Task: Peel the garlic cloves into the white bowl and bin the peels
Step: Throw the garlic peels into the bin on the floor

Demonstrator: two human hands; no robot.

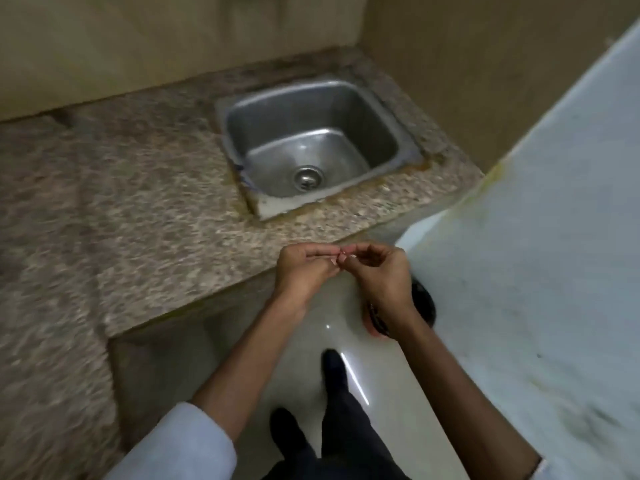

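Before sink (346, 109), left hand (302, 273), right hand (385, 276) pinch pale scrap (341, 253)

Dim indoor light, motion blur, floor (322, 327) glare, wide-angle bending

- We record the left hand (304, 271) and right hand (382, 275) meeting at the fingertips, both pinching a small scrap (342, 252) (too blurred to identify).
- We note a steel sink (346, 109) set in the speckled counter (138, 202).
- A dark round container (426, 303) shows behind the right wrist.
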